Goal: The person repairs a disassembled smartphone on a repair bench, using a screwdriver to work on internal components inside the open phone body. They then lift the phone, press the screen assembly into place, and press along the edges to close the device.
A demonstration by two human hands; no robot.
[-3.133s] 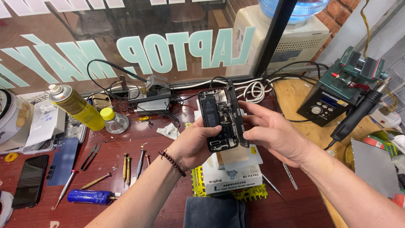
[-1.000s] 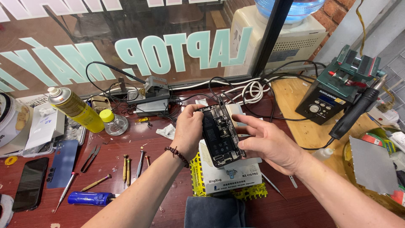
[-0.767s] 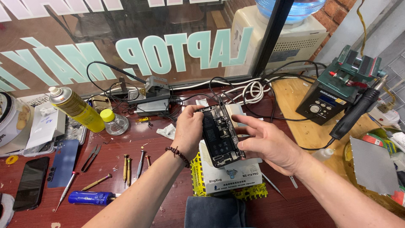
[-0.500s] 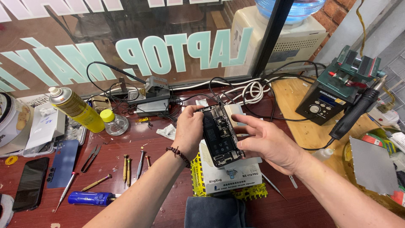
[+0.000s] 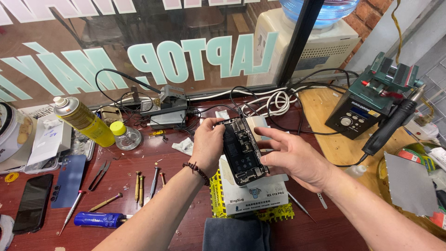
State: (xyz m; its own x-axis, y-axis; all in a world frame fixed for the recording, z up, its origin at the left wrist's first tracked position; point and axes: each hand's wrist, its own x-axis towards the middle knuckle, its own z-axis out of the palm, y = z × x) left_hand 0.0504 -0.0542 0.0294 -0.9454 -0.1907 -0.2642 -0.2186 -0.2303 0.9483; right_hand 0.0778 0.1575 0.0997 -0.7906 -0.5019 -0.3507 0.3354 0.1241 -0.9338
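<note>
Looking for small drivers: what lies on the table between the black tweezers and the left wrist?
In the head view, a row of small screwdrivers lies between the black tweezers and the left wrist.

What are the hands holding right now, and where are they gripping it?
An opened phone with its insides showing. The left hand grips its left long edge; the right hand has its fingers on the right edge.

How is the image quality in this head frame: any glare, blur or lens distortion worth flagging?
Head view: even daylight, soft shadows. The glass window pane behind the bench carries reflections. Wide-angle bending shows at the edges. The opened black phone body, held by the left hand and right hand, is sharp; no motion blur.
</note>
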